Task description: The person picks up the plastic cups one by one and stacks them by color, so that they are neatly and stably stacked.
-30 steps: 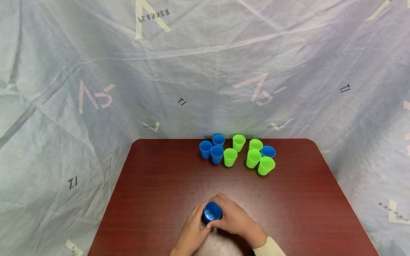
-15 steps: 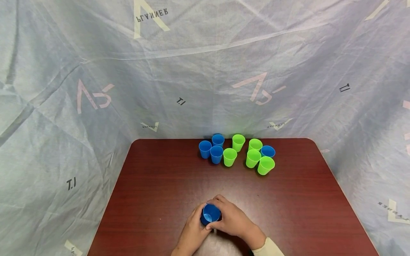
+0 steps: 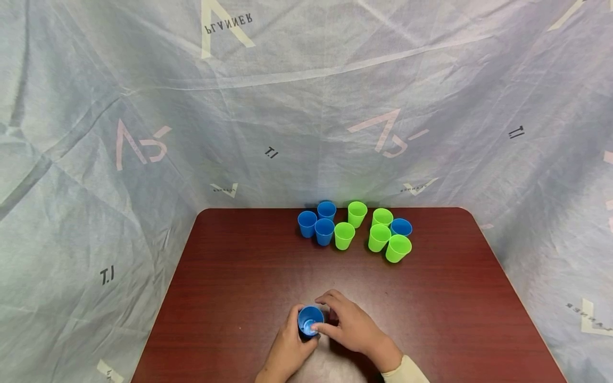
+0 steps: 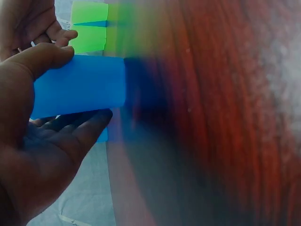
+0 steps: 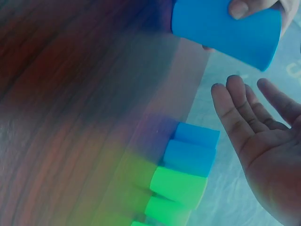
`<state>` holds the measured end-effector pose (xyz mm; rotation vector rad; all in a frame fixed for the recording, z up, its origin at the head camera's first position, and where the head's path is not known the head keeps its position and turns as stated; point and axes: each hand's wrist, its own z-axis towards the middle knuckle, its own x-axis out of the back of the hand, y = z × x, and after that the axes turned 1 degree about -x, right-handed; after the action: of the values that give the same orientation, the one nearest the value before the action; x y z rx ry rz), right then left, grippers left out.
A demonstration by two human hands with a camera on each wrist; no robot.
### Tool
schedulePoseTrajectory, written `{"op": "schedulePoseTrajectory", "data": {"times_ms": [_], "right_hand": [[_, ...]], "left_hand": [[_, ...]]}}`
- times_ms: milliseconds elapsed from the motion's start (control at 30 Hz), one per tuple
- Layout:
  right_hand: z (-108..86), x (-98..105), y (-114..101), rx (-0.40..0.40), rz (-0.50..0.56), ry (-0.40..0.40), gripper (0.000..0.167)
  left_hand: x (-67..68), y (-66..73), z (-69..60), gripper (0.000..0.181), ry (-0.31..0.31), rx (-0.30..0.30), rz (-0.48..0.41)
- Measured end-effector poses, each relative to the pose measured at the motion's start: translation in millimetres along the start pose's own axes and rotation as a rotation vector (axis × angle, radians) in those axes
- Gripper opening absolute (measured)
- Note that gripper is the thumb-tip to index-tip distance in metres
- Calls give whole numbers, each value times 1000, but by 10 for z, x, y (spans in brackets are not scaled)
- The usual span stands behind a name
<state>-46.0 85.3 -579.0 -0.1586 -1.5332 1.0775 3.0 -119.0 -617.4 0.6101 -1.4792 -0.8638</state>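
A blue cup point(image 3: 311, 321) is upright at the near middle of the table, its mouth facing up. My left hand point(image 3: 286, 346) grips it from the left, with the thumb on one side and the fingers round the other, as the left wrist view shows. Close on the cup's right is my right hand point(image 3: 351, 327), its fingers spread and apart from the cup point(image 5: 225, 33) in the right wrist view. From the head its thumb overlaps the cup's rim. Whether the cup's base touches the table cannot be told.
Several green cups point(image 3: 344, 235) and blue cups point(image 3: 324, 232) stand upright along the far part of the brown table point(image 3: 230, 282). One blue cup point(image 3: 401, 227) is among the green ones at the right. Grey printed cloth point(image 3: 306, 106) hangs behind and at both sides.
My right hand has let go of the blue cup and opened its fingers away from it. The cup, in my left hand, has shifted slightly left.
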Motion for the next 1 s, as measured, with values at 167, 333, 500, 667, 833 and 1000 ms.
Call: {"op": "schedulePoseTrajectory", "data": {"times_ms": [167,333,500,667,833,1000], "right_hand": [[-4,48,80,-40,-37,84,36],[-2,115,149,-67,-37,142,30],[-5,173,205,-122,-24,146,30],[3,213,287,-141,-40,174,29],[34,276,378,-115,-57,236,25],[61,419,444,-108,-93,287,21]], "left_hand": [[-2,8,9,70,-13,20,17],[-11,17,21,81,-18,25,36],[-20,15,14,83,-15,18,64],[-27,18,1,78,-5,7,73],[-29,24,-5,74,-6,-9,84],[-23,29,2,71,-17,-11,90]]}}
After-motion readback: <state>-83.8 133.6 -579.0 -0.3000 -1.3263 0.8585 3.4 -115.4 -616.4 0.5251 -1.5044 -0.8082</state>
